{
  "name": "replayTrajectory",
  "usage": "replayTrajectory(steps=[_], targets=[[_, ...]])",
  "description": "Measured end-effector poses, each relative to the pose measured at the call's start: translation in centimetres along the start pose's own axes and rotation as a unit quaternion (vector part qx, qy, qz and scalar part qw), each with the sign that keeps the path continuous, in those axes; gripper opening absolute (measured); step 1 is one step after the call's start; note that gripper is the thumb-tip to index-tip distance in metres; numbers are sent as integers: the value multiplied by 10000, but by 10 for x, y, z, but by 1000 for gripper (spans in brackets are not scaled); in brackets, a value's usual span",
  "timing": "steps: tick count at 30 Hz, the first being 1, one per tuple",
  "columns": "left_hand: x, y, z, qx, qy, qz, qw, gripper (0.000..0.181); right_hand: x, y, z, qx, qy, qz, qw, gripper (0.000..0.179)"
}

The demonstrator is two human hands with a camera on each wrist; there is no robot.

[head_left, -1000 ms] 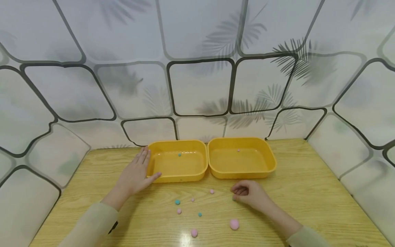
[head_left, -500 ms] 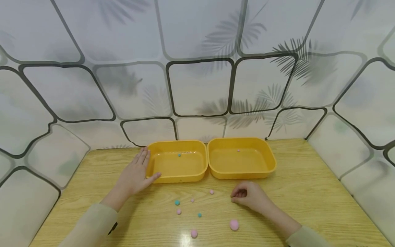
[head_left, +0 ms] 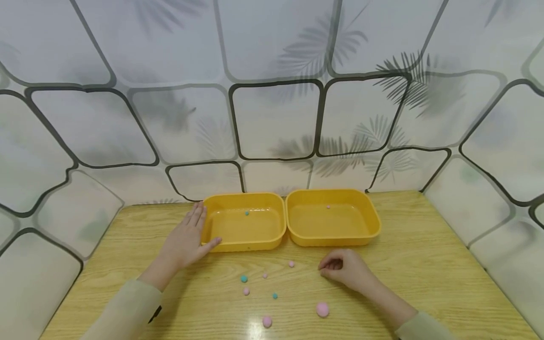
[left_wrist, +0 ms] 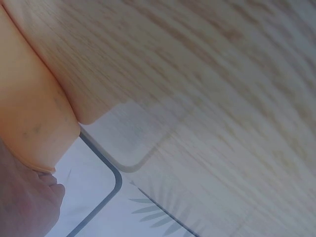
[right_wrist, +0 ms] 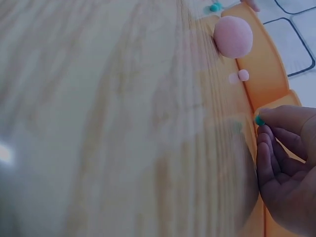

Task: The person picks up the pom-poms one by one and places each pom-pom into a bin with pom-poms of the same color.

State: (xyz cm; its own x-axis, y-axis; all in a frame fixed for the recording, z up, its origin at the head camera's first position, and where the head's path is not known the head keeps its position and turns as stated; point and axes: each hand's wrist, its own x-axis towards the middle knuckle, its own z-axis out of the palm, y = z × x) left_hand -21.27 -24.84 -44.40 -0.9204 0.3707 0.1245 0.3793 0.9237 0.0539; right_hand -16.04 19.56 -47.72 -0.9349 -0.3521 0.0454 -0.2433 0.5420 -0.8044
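Your left hand (head_left: 185, 240), straight-fingered, touches the left tray (head_left: 255, 246); right hand (head_left: 347, 270) pinches a teal ball (right_wrist: 259, 120); two trayed balls (head_left: 247, 213); seven loose balls (head_left: 322, 309) remaining on the counter (head_left: 429, 264).

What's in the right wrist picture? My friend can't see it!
A person's right grip pinches a tiny green ball over a wooden table. Beyond are a large pink ball, a small pink ball and two orange-yellow trays.

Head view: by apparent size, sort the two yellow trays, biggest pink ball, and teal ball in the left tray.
Right yellow tray, left yellow tray: too alike to rank
Biggest pink ball
Teal ball in left tray
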Motion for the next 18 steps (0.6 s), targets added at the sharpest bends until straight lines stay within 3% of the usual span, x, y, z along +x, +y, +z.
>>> replayTrajectory(steps=[10,18], targets=[[-1,0,-1,-16,-25,1,10000,98,6,-15,-4,229,107,84,9996,8],[-2,1,-3,-81,-4,4,10000,99,15,-39,-5,194,249,-158,9994,6]])
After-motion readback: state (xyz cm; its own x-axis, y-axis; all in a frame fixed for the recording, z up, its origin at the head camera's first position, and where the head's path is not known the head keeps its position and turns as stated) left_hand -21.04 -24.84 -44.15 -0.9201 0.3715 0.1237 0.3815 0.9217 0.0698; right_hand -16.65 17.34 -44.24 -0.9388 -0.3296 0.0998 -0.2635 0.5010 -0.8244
